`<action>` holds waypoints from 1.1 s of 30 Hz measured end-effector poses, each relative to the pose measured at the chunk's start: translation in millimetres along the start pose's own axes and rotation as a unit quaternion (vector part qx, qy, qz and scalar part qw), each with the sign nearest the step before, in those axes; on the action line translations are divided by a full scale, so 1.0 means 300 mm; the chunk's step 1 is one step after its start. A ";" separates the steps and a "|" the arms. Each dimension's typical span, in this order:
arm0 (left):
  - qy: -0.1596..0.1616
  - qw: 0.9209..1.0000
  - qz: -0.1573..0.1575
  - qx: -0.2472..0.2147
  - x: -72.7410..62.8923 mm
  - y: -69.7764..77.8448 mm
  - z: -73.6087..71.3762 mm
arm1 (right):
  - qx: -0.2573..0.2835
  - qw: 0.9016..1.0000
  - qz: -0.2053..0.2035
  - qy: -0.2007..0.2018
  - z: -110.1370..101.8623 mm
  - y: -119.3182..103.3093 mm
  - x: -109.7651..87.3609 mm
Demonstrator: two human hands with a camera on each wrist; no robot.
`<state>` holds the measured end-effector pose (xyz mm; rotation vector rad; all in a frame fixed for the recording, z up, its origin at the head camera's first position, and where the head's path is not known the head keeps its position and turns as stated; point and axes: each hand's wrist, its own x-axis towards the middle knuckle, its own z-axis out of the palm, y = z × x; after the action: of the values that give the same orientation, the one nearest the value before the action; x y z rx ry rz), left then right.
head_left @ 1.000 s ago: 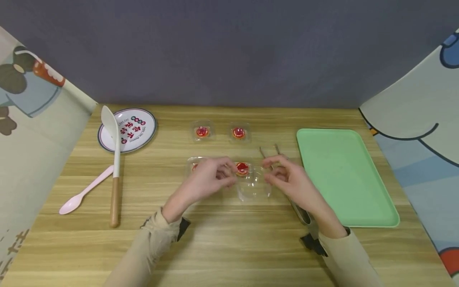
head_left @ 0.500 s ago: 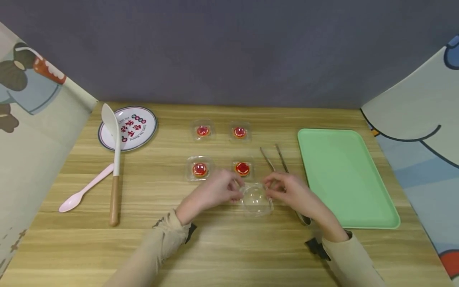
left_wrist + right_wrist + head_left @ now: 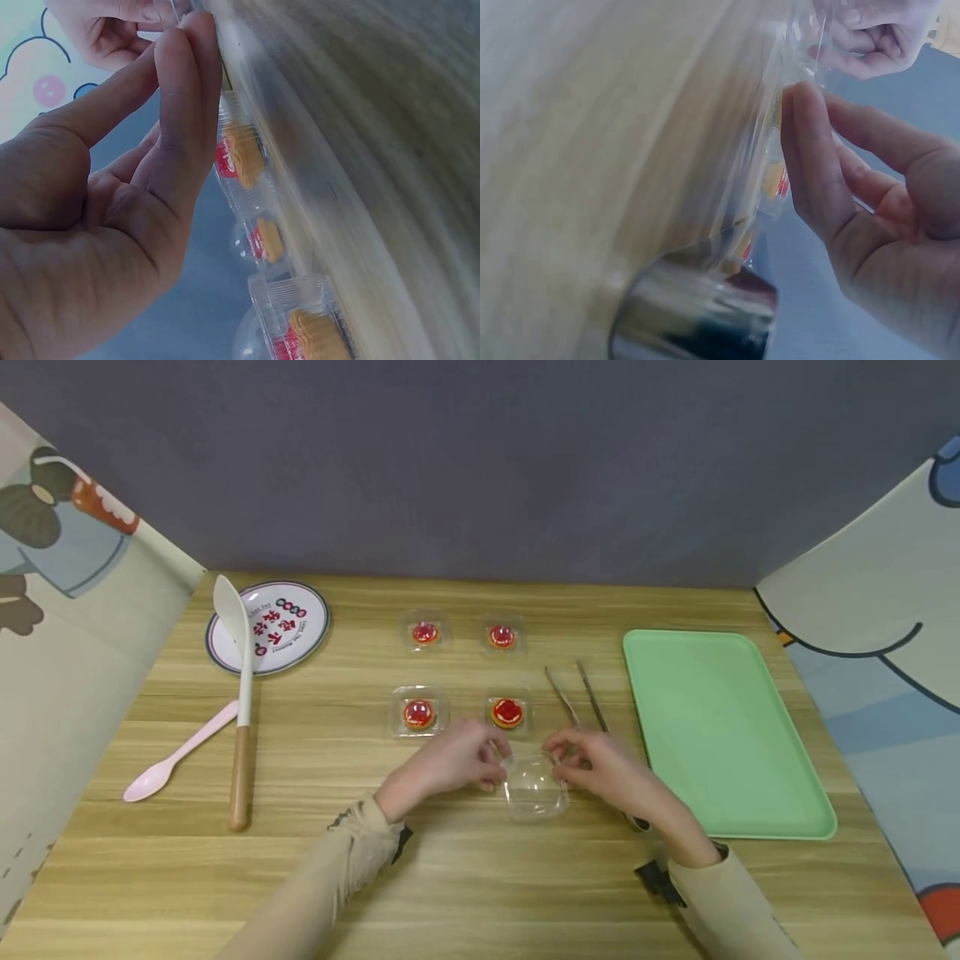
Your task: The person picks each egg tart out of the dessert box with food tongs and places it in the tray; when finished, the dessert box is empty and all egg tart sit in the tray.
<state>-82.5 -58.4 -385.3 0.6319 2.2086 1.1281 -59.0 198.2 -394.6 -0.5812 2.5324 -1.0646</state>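
Head view: my left hand (image 3: 453, 758) and right hand (image 3: 606, 770) narrowly pinch opposite edges of a clear domed lid (image 3: 536, 787), just this side of the front-right tart (image 3: 507, 713). Handling it looks like the step, calling for even, gentle pressure. Left wrist: ruffled crusts (image 3: 247, 155). Right wrist: smooth, curved metal tongs (image 3: 694, 313).

a clear, domed plastic lid (image 3: 536, 789) is pinched between left hand (image 3: 457, 757) and right hand (image 3: 600, 767).
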 end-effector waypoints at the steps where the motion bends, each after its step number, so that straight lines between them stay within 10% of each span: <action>1: 0.000 1.000 -0.001 0.002 0.000 -0.001 0.001 | 0.000 1.000 0.001 0.001 0.000 0.000 0.000; 21: 0.013 0.998 -0.011 -0.059 -0.054 -0.006 -0.045 | -0.032 0.998 -0.025 0.048 -0.002 -0.015 -0.011; 33: 0.133 0.978 -0.031 -0.155 -0.196 -0.046 -0.196 | -0.040 0.989 -0.041 0.134 -0.019 -0.089 0.041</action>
<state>-81.6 -136.0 -352.6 0.2895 2.1810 1.5596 -65.7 178.6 -372.8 -0.6042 2.8163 -1.1438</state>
